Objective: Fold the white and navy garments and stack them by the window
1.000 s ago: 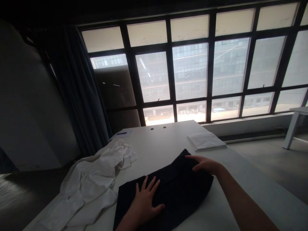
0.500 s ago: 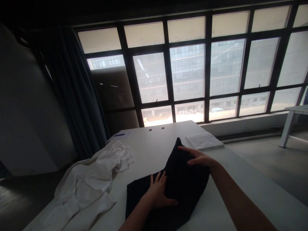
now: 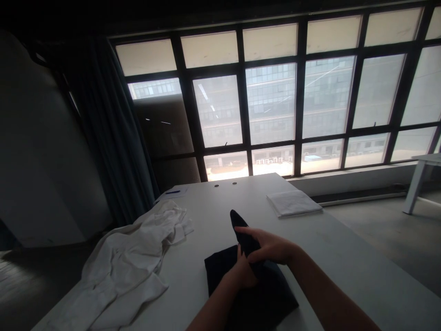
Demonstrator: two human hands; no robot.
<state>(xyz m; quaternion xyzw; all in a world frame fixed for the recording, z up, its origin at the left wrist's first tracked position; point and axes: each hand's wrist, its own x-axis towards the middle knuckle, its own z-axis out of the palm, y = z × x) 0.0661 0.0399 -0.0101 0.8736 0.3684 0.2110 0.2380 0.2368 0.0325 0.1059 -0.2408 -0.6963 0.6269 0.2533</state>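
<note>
A dark garment or cloth (image 3: 265,294), nearly black, lies folded on the white table in front of me. Its kind is hard to make out in the dim light. My right hand (image 3: 272,246) grips a raised flap of it between thumb and fingers, and the flap's tip stands up towards the window. My left hand (image 3: 241,273) rests on the dark cloth just below that flap, one finger stretched out. The flap and the right hand cover most of the left fingers.
A crumpled white garment (image 3: 131,257) spreads along the table's left side. Towards the far right lies a folded white cloth (image 3: 292,203). A pen (image 3: 172,192) lies on paper at the far left corner. Another white table (image 3: 416,179) stands to the right.
The right side of the dark cloth has been brought over leftward by my right hand, so the bundle is smaller. The flap now covers part of my left hand, which has shifted slightly right.
</note>
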